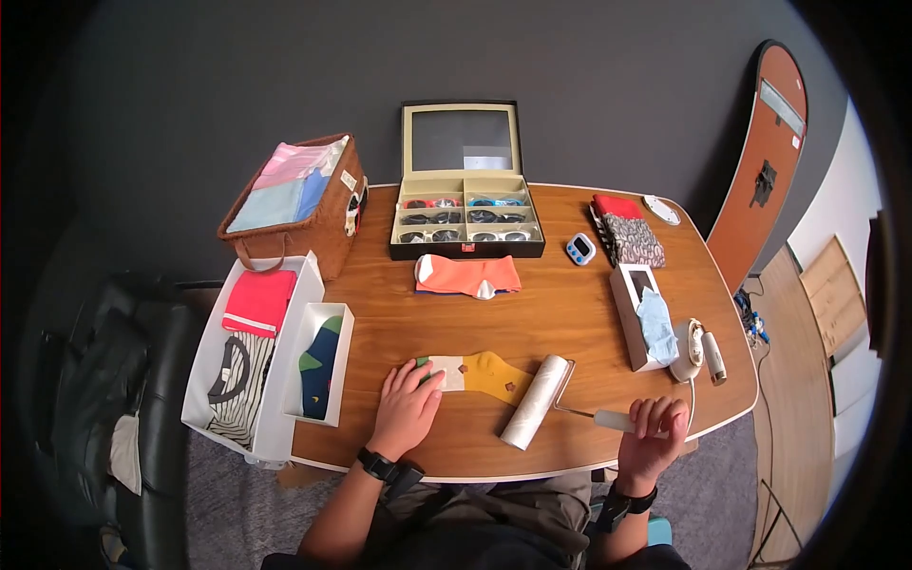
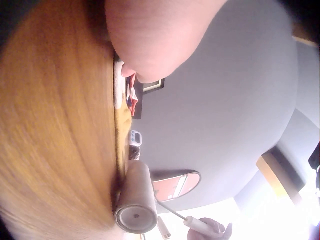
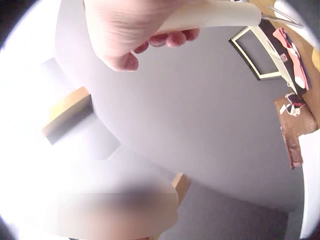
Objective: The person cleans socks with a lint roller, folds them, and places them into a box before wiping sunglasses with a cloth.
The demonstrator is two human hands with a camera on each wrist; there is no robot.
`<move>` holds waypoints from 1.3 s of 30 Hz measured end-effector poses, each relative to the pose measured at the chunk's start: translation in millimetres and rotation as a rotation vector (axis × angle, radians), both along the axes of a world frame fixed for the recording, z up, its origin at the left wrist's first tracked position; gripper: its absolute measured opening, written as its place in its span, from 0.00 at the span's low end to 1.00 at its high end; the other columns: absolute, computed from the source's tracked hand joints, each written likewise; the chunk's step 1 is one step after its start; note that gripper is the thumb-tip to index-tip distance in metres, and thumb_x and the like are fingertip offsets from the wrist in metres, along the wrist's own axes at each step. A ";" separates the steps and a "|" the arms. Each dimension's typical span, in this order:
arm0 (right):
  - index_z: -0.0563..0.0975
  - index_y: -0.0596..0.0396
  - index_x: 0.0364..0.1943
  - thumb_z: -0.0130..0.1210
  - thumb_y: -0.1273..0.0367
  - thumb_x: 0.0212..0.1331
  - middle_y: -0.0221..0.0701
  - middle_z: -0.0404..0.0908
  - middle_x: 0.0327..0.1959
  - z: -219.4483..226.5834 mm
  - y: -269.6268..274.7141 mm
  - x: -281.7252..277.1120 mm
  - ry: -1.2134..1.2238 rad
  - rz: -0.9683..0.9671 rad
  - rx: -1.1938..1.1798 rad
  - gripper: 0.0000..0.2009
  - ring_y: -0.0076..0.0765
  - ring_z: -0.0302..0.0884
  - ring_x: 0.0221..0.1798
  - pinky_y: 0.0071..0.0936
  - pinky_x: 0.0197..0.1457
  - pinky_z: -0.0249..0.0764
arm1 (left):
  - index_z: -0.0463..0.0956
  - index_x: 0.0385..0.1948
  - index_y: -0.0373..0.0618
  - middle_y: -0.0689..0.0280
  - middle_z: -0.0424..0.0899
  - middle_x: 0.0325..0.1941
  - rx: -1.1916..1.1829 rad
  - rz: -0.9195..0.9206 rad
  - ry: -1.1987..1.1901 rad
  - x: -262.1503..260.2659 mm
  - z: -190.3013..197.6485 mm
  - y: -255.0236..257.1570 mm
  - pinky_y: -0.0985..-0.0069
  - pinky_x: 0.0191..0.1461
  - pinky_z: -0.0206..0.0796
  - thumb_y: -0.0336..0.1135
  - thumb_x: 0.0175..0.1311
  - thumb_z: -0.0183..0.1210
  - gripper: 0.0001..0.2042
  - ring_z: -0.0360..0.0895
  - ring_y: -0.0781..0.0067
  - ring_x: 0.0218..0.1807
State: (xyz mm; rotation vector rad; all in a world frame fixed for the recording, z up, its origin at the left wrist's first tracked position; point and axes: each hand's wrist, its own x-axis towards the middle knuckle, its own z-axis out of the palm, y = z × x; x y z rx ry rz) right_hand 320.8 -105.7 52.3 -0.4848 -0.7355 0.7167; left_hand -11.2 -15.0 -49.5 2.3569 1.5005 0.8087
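A sock point(image 1: 489, 372) with a yellow leg, a white band and a green end lies flat near the table's front. My left hand point(image 1: 407, 410) rests on the white and green end, fingers extended. With my right hand point(image 1: 654, 432) I grip the white handle of a lint roller point(image 1: 532, 404). Its wide white roll lies at the yellow end of the sock, overlapping it in the head view. The left wrist view shows the roll point(image 2: 136, 200) end-on, close over the wood. In the right wrist view, fingers curl round the handle point(image 3: 215, 16).
Coral socks point(image 1: 465, 275) lie before an open sunglasses case point(image 1: 467, 249). White boxes of clothes point(image 1: 204, 385) and socks point(image 1: 344, 332) stand left, below a brown basket point(image 1: 318, 237). To the right are a timer point(image 1: 580, 249), a tissue-like box point(image 1: 629, 304), folded cloths point(image 1: 635, 237) and a corded white device point(image 1: 692, 353).
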 end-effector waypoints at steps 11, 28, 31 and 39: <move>0.65 0.50 0.25 0.52 0.67 0.69 0.28 0.65 0.18 -45.5 23.2 -23.1 -0.101 0.118 -0.135 0.14 0.33 0.69 0.24 0.42 0.46 0.73 | 0.79 0.58 0.49 0.60 0.75 0.66 0.015 0.004 -0.008 1.2 0.8 -1.3 0.50 0.78 0.48 0.40 0.73 0.52 0.17 0.64 0.52 0.73; 0.78 0.55 0.58 0.58 0.61 0.69 0.42 0.87 0.44 -19.3 23.4 29.3 -1.587 0.425 -0.719 0.19 0.48 0.86 0.41 0.39 0.45 0.80 | 0.78 0.60 0.49 0.59 0.74 0.68 0.000 0.001 0.005 -0.1 2.3 -1.9 0.51 0.79 0.46 0.40 0.74 0.52 0.18 0.62 0.51 0.74; 0.80 0.53 0.55 0.52 0.54 0.71 0.49 0.85 0.40 -5.6 44.5 -1.0 -1.741 0.407 -0.745 0.20 0.61 0.83 0.43 0.50 0.48 0.78 | 0.79 0.57 0.49 0.60 0.75 0.66 0.032 0.006 -0.016 -0.7 -1.0 -1.6 0.50 0.78 0.48 0.41 0.73 0.53 0.17 0.64 0.53 0.73; 0.82 0.52 0.47 0.48 0.50 0.72 0.50 0.85 0.35 -31.8 46.5 -14.2 -1.897 0.300 -0.822 0.22 0.62 0.82 0.41 0.53 0.45 0.77 | 0.80 0.56 0.47 0.60 0.76 0.66 0.023 0.014 -0.056 -1.3 -3.7 -1.1 0.52 0.78 0.49 0.40 0.74 0.51 0.16 0.65 0.53 0.72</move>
